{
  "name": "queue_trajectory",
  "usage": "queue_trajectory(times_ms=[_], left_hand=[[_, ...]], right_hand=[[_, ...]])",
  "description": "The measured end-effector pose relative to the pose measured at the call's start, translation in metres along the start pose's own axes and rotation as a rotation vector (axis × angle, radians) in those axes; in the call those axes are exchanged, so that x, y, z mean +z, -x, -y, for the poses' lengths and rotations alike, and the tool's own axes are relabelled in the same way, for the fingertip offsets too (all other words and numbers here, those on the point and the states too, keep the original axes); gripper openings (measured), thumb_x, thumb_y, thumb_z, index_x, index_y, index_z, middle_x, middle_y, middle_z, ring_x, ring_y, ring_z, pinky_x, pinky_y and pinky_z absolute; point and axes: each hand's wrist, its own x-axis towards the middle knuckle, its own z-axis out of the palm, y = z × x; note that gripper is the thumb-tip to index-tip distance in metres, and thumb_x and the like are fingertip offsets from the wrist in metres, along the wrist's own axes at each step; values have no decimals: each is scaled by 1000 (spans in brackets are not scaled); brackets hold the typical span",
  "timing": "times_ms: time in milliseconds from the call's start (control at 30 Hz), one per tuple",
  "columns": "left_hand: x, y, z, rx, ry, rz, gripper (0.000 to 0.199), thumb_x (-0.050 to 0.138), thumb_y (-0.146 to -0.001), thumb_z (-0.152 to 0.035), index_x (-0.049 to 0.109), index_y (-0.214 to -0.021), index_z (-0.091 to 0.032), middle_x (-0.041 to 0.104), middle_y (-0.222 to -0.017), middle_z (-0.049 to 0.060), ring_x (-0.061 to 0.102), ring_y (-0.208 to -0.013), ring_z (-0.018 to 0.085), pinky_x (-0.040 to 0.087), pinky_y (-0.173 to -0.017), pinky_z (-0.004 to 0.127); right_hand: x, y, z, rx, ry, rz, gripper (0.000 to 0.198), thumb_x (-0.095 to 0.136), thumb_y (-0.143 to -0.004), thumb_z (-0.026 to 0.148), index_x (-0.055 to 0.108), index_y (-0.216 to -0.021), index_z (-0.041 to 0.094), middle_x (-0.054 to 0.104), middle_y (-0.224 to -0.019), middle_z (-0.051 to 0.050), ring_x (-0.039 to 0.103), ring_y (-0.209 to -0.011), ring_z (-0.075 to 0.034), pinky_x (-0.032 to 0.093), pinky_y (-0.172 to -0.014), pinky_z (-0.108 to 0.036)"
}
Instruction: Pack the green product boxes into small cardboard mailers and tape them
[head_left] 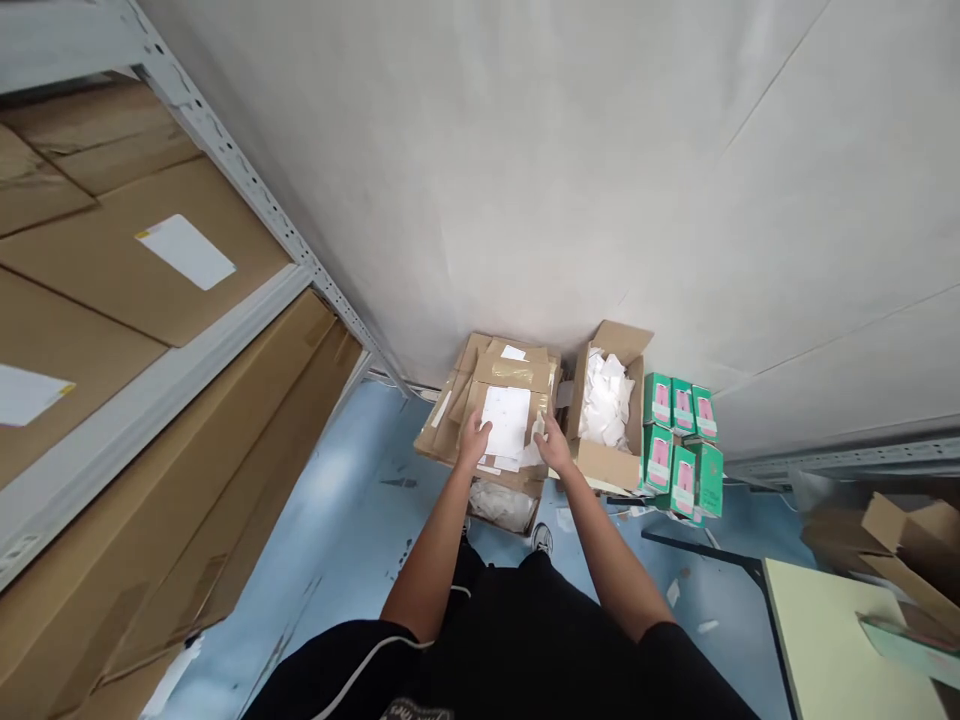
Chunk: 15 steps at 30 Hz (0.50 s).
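Note:
A flattened cardboard box [486,402] with a white sheet [506,420] on it lies on top of a stack of cardboard, low against the wall. My left hand [474,442] grips its left side, the thumb over the edge of the sheet. On the right side, my right hand [553,447] is closed at the edge, beside a small white piece [538,426] whose kind I cannot make out. The undersides of both hands are hidden. Below the stack, an open carton [502,507] holds clear plastic wrapping.
An open carton of crumpled white paper [606,398] stands right of the stack, then several green boxes [682,485] with pink pictures. A metal rack [225,150] with large cartons [180,270] rises on my left. A pale tabletop [832,640] is at lower right.

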Motion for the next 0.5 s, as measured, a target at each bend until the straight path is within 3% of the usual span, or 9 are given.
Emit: queue_trajectory(times_ms=[133,233,333,500], left_hand=[[-36,-32,23,-21,-90,12,85,79,-74,-30,51,-153,-22,58,-154,15,44,-151,32,34,-122,44],[-55,-45,30,-152,-143,47,90,77,-73,-29,46,-156,-17,63,-146,20,54,-143,35,40,-116,45],[-67,-52,31,-211,-190,37,75,76,-72,-27,59,-144,-16,73,-129,19,64,-130,36,43,-112,46],[-82,-52,27,-113,-106,111,41,74,-71,-21,72,-112,-17,77,-107,13,68,-115,30,48,-106,46]], right_hand=[[36,-8,-15,196,247,53,71,68,-80,27,57,-150,18,47,-164,-16,27,-160,-36,23,-130,-54],[57,-7,-17,256,378,114,73,66,-82,25,52,-153,17,39,-169,-18,22,-162,-36,25,-128,-56],[71,-1,-14,216,447,164,73,62,-86,25,46,-157,18,36,-170,-18,20,-163,-35,26,-127,-57],[74,7,-3,156,375,99,71,64,-84,33,53,-153,20,50,-162,-16,31,-159,-35,24,-129,-55]])
